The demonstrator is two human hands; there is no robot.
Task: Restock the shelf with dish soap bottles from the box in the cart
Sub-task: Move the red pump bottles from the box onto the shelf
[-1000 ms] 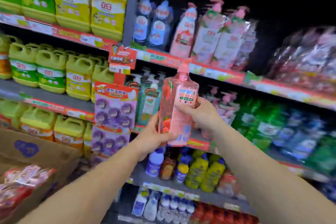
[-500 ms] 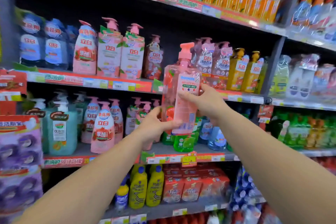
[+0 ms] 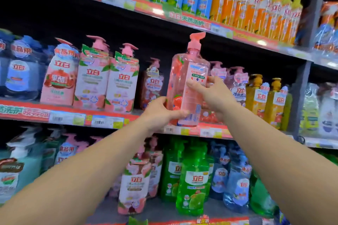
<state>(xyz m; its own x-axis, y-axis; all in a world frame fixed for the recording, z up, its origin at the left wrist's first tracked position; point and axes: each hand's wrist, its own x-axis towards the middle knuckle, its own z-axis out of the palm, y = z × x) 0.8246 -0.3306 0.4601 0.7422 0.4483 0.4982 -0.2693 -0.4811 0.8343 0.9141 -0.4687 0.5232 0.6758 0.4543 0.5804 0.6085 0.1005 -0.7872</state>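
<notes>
Head camera view: a pink pump bottle (image 3: pixel 188 86) of dish soap stands upright at the centre of the frame, held up in front of the middle shelf (image 3: pixel 113 121). Left hand (image 3: pixel 161 112) grasps its lower left side, with the thumb across the base. Right hand (image 3: pixel 212 95) grips the right side, its fingers (image 3: pixel 192 86) pressed over the back label. Behind the bottle is a dark gap between a reddish pump bottle (image 3: pixel 152 83) on its left and pink-labelled bottles (image 3: pixel 236 86) on its right. Green bottles (image 3: pixel 192 181) fill the shelf below, orange bottles (image 3: pixel 256 7) the upper right.
</notes>
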